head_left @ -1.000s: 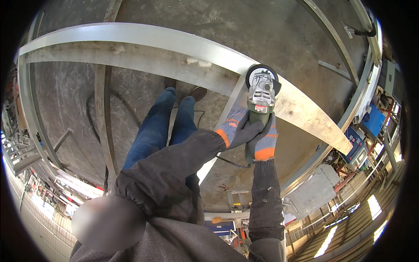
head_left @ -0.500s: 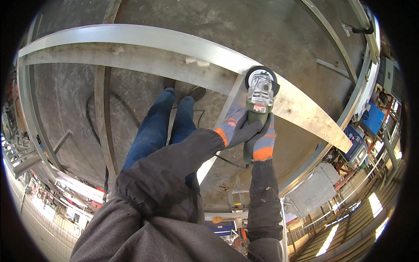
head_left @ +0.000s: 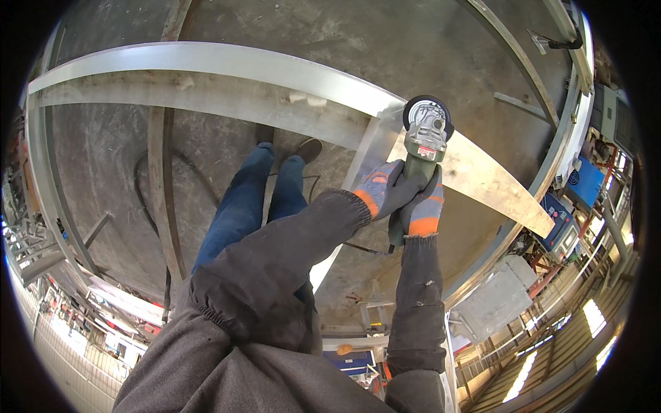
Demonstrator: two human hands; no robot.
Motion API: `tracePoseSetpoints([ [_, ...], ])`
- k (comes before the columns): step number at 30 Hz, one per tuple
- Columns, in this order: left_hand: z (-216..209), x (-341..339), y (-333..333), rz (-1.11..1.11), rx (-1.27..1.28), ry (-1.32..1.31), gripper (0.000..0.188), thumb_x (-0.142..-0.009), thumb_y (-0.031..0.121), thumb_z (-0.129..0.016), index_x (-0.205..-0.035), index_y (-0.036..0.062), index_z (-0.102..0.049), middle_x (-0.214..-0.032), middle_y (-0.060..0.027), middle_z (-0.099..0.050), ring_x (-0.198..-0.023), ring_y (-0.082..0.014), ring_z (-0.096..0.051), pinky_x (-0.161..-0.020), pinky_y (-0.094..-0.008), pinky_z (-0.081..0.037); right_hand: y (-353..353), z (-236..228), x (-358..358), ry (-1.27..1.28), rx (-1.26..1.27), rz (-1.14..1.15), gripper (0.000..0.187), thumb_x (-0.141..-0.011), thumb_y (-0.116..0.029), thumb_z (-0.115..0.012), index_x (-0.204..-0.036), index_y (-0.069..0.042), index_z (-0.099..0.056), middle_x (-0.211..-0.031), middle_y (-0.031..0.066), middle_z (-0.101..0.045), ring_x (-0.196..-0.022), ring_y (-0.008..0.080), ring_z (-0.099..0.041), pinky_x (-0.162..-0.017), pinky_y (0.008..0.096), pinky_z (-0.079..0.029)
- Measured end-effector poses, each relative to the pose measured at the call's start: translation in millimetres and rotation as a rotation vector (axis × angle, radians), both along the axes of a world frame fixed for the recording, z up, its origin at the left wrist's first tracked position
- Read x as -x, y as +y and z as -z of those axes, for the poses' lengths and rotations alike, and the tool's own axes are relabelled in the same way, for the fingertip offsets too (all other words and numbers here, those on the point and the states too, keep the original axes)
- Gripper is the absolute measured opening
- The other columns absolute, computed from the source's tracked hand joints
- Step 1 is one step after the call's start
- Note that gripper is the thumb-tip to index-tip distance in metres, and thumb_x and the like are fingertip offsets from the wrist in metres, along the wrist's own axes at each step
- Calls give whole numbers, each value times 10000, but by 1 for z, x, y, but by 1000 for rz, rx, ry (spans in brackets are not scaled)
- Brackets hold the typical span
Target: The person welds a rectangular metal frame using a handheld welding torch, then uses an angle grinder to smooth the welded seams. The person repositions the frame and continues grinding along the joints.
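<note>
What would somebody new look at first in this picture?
Probably the angle grinder, right of centre, gripped by the left hand and right hand in orange-cuffed gloves. Next, perhaps the long silver beam sweeping across the upper left, then the blue trousers below it.

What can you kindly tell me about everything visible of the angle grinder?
The angle grinder has a silvery, metal-looking head, a dull green body and a round, dark-rimmed disc at its far end. It points away from the person, the disc overlapping the silvery frame in view; contact cannot be told, nor whether it spins. The gloved left hand and right hand grip it. A dark cord shows behind.
</note>
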State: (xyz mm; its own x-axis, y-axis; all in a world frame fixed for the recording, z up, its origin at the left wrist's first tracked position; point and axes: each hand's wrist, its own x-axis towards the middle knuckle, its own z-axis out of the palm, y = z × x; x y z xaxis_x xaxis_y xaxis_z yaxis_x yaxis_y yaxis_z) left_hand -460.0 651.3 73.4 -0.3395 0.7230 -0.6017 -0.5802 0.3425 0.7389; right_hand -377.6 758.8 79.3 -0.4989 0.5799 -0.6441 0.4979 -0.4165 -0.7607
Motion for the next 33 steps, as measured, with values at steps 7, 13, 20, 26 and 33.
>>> tracePoseSetpoints([
  [7, 2, -3, -2, -61, -80, -107, 492, -917, 345, -587, -1232, -31, -558, -1129, -146, -644, -1032, -198, -608, -901, -333, -486, 0, -8, -4, -232, -628, -574, 479, -862, -221, -676, -1247, -26, -469, -1044, 150, -652, -938, 211, -620, -810, 364, -509],
  [13, 8, -2, 2, -54, -38, -169, 498, -926, 315, -594, -1282, -28, -534, -1152, -128, -638, -1073, -176, -591, -936, -309, -479, -1, -3, 4, -189, -548, -449, 437, -872, -184, -660, -1237, -33, -474, -1037, 135, -656, -925, 189, -612, -789, 351, -512],
  [20, -3, -11, -8, -316, -176, -148, 482, -891, 349, -617, -1175, -40, -591, -1069, -168, -675, -1013, -225, -640, -872, -334, -496, -7, -23, 6, -298, -540, -663, 473, -867, -186, -666, -1259, -22, -459, -1048, 120, -649, -953, 189, -612, -802, 362, -517],
  [26, -1, -7, -8, -36, -50, -22, 442, -932, 245, -587, -1278, -23, -525, -1176, -130, -628, -1063, -165, -580, -928, -316, -479, -12, -16, 1, -176, -582, -546, 462, -867, -178, -658, -1258, -24, -464, -1097, 121, -631, -992, 195, -605, -845, 359, -517],
  [33, -9, 0, -5, -123, -75, 48, 460, -901, 364, -582, -1143, -27, -610, -1073, -194, -660, -1020, -293, -624, -881, -381, -486, -6, -9, -3, -154, -606, -633, 426, -898, -171, -652, -1246, -27, -452, -1153, 108, -581, -997, 152, -562, -848, 333, -511],
])
